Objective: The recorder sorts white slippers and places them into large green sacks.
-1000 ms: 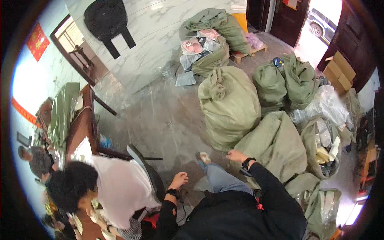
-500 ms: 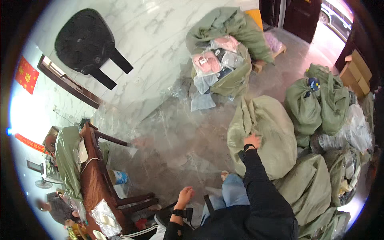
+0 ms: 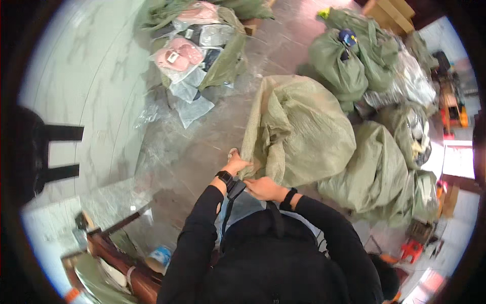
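A large pale green woven sack (image 3: 319,131) stands on the floor in front of me, bulging, its loose mouth gathered into folds on the near left side. My left hand (image 3: 237,164) is closed on the edge of this loose cloth. Close beside it, my right hand (image 3: 267,189) has its fingers curled at the bottom of the same folds; they appear to grip the cloth, though the fingertips are partly hidden. Dark bands circle both wrists.
An open green sack (image 3: 230,63) at the far left holds bagged pink slippers (image 3: 178,54). Tied green sacks (image 3: 336,66) and a slumped sack (image 3: 372,167) crowd the right. A cardboard box (image 3: 387,15) is at the back. Lower left is a brown wooden table (image 3: 144,286).
My view has swung to the right. My left hand has come up from my side to the sack's loose edge. My right hand has moved from the sack's top down to its near folds.
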The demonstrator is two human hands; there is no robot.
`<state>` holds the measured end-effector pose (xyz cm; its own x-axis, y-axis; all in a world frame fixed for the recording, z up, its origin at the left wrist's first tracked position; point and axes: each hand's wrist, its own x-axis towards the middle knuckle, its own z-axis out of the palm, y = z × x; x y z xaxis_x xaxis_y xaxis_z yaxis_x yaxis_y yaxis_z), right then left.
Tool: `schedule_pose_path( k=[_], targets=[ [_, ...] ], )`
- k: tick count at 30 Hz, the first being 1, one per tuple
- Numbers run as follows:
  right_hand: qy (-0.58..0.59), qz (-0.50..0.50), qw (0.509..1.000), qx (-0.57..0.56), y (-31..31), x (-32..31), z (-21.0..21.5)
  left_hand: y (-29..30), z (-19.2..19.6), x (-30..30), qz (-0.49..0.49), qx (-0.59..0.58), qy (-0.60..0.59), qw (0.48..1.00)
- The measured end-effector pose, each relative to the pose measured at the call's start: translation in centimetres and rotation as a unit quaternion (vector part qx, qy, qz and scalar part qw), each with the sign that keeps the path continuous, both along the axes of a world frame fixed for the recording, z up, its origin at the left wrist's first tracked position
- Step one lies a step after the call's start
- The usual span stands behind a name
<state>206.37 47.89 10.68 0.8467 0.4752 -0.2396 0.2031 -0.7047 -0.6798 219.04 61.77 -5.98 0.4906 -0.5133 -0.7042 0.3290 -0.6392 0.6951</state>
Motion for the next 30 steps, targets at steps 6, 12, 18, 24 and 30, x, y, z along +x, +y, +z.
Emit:
schedule_pose_path(
  k=[6, 12, 18, 24, 30],
  targets=[
    [0.196, -0.511, 0.832, 0.086, -2.7, -0.6, -4.9, -1.1, 8.2, 1.7, 0.313, -0.172, 0.303, 0.884],
    [0.324, -0.505, 0.79, -0.128, -5.3, -2.3, -11.4, 2.7, 5.4, 3.9, 0.315, -0.144, 0.304, 0.887],
    [0.217, -0.701, 0.585, -0.346, -8.2, -8.0, -8.1, 3.3, 3.9, 2.8, 0.191, -0.078, 0.291, 0.934],
    [0.15, -0.68, 0.574, -0.431, -9.9, -22.4, -5.5, 2.8, 2.8, 1.6, 0.14, -0.054, 0.194, 0.969],
    [-0.102, -0.942, 0.19, 0.257, -0.8, -20.2, 3.0, 5.3, 4.0, 5.2, 0.269, -0.053, 0.274, 0.922]
  ],
)
